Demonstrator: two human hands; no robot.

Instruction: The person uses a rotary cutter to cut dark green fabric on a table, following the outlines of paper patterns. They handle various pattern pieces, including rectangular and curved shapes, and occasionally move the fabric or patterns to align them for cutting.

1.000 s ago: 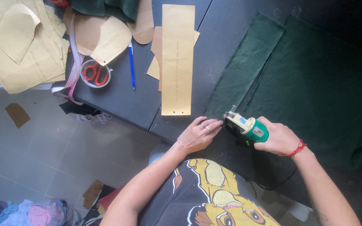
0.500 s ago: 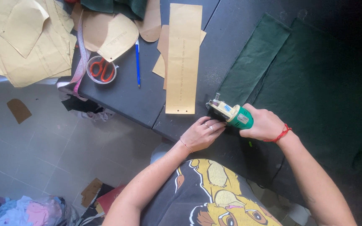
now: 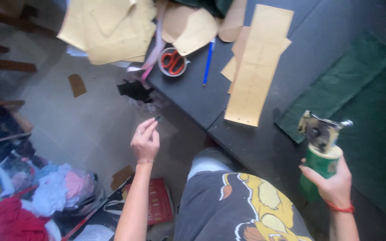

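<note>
Lower right of frame: right hand (image 3: 331,183) wraps its grip around the green body of a handheld rotary fabric cutter (image 3: 321,149), blade end tipped up and lifted off the surface (image 3: 246,143), likely to keep the blade clear of cloth. Lower-middle left: left hand (image 3: 145,141) is out over the floor (image 3: 81,120), off the surface edge, thumb and forefinger pinched together on a small dark green scrap (image 3: 158,118), held away from the work.

Mid frame: long tan paper pattern strip (image 3: 258,67) lies flat near the front edge, its lower end just left of the dark green fabric (image 3: 336,89) spread at right. Bare surface between strip and cloth leaves room to set the cutter down.

Upper frame: blue pen (image 3: 208,62), red-handled scissors (image 3: 172,61) in a small round tin, then a heap of tan pattern pieces (image 3: 112,27) overhanging the upper-left edge. Floor at lower left holds a rag pile (image 3: 32,196).
</note>
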